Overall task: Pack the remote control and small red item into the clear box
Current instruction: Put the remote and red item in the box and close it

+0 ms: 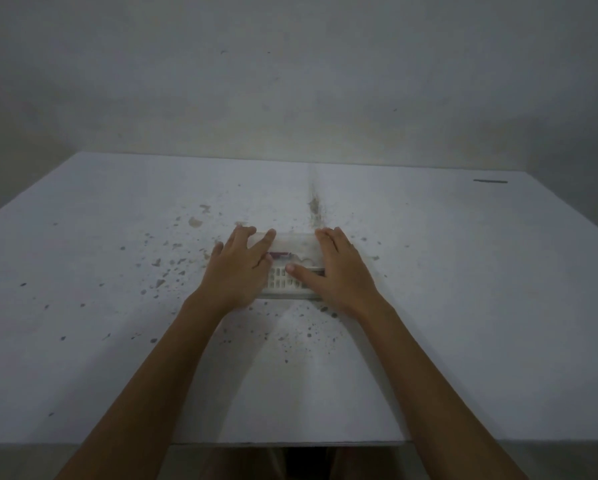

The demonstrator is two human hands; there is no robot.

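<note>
A clear box (295,242) lies on the white table (463,306) at the middle. Through its top I see a white remote control (283,280) with rows of buttons along the near side, and a small red item (279,254) behind it. My left hand (237,268) lies flat over the box's left end with fingers spread. My right hand (339,271) covers the right end, its thumb across the remote's area. Both hands press on the box from above; the box's ends are hidden under them.
The table's surface carries many dark specks and chipped patches around the box. A thin dark stick (490,181) lies at the far right corner. A grey wall (290,81) rises just behind the table. The near table edge is below my forearms.
</note>
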